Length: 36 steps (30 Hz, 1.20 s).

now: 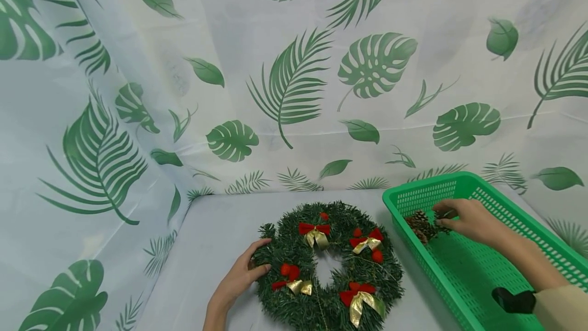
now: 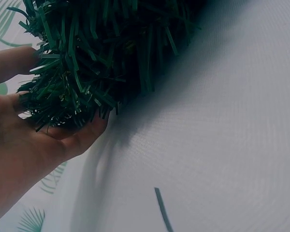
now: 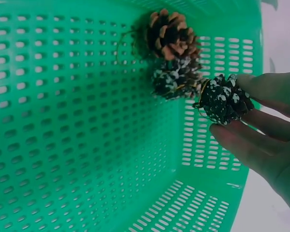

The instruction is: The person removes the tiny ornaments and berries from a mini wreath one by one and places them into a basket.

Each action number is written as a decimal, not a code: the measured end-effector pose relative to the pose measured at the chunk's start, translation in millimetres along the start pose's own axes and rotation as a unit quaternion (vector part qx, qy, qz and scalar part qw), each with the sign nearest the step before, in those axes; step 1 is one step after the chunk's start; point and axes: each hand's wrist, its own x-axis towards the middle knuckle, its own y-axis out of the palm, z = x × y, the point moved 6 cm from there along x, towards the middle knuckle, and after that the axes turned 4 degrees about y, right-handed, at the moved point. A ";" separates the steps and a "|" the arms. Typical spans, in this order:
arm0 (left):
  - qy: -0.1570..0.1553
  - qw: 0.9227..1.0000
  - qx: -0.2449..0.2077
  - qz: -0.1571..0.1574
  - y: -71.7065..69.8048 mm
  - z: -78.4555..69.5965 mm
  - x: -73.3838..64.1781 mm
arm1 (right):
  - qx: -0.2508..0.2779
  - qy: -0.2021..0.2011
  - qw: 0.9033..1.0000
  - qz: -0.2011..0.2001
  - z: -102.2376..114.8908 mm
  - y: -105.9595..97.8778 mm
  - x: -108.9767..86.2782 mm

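A green tinsel wreath [image 1: 294,249] lies on the white surface, trimmed with red-and-gold bows [image 1: 361,300] and small red balls [image 1: 377,256]. My left hand [image 1: 241,275] grips its left edge, with the thumb and fingers around the tinsel [image 2: 82,63] in the left wrist view. Inside the green basket [image 1: 436,180], my right hand [image 1: 473,221] pinches a dark pine cone with white-flecked scales [image 3: 224,99] and a gold loop. Beside it in the basket sit a brown pine cone [image 3: 169,34] and another white-flecked pine cone [image 3: 176,77].
The basket's perforated wall stands just right of the wreath. Leaf-printed white cloth [image 1: 294,167] hangs behind and at the left. A loose green strip [image 2: 163,210] lies on the white cloth near the wreath. A black band [image 1: 513,301] is on the right wrist.
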 end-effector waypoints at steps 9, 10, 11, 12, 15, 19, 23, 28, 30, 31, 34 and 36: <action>0.004 1.000 -0.010 0.003 0.4 0.8 0.2 | 0.006 0.013 1.000 0.016 -14.0 8.1 9.8; 0.004 1.000 -0.010 0.002 0.2 0.9 0.2 | 0.006 0.015 1.000 0.017 -15.6 9.2 11.2; 0.004 1.000 -0.009 0.002 0.1 0.9 0.2 | 0.005 0.017 1.000 0.020 -17.1 10.5 12.7; 0.003 1.000 -0.007 0.002 0.0 0.9 0.2 | 0.005 0.020 1.000 0.023 -18.6 11.7 14.1; 0.000 1.000 -0.002 0.000 -0.3 1.2 0.2 | 0.011 0.027 0.999 0.035 -22.8 15.7 18.0; 0.000 1.000 -0.005 0.002 0.6 1.6 0.2 | 0.018 0.034 0.998 0.047 -27.0 19.4 20.9; -0.001 1.000 -0.009 0.003 0.2 2.6 -0.2 | 0.022 0.036 0.998 0.052 -28.8 22.1 22.0; -0.004 1.000 -0.008 0.001 -1.0 2.5 -0.7 | 0.014 0.030 0.998 0.050 -28.2 25.2 23.5; -0.001 1.000 -0.007 0.002 -0.4 1.9 -0.4 | 0.008 0.028 0.998 0.050 -28.2 26.3 24.1; 0.001 1.000 -0.007 0.002 -0.1 1.6 -0.3 | 0.006 0.029 0.998 0.051 -28.5 27.1 24.4; 0.003 1.000 -0.006 0.003 0.0 0.9 -0.2 | 0.004 0.031 0.998 0.056 -29.7 29.3 25.1; 0.002 1.000 -0.003 0.003 -0.7 0.6 -0.3 | 0.007 0.034 0.998 0.059 -30.3 30.5 25.6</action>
